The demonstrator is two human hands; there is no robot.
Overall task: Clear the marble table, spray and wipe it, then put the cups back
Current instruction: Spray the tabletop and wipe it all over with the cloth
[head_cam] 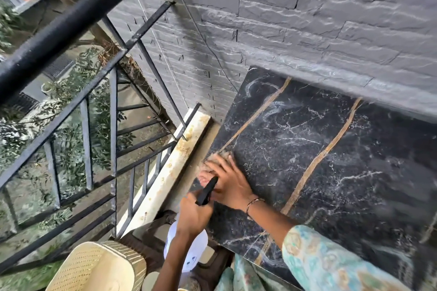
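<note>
Black marble counter (331, 149) with white veining and two tan stripes, pushed up against a grey stone-textured wall (307, 19). Right hand (233, 186) laid flat near the counter's left edge, fingers straight and spread, pressing down on a tan, fuzzy cloth (218, 159) bunched beneath the fingertips; thin bracelet (254, 202) at that wrist, patterned pale-green sleeve (319, 260) along the forearm, which reaches in from the lower right across the marble. Left hand (194, 214) just beside and below the right one, fingers curled round the neck of a white spray bottle (186, 250), with its black trigger head (208, 190) jutting up and pointing toward the cloth; bottle body hanging off the counter's near-left corner, over a dark brown plastic stool or chair (153, 238), exact form hard to tell. No cups anywhere on the visible marble. Cream perforated basket (94, 267) at bottom left, near the bottle, contents hidden. Black metal railing (82, 106) with a thick round top rail running diagonally across the left side; pale, stained ledge (170, 172) between railing and counter. Green foliage (71, 125) and the ground visible beyond the bars. Some motion blur over the hands and the counter's far edge.
</note>
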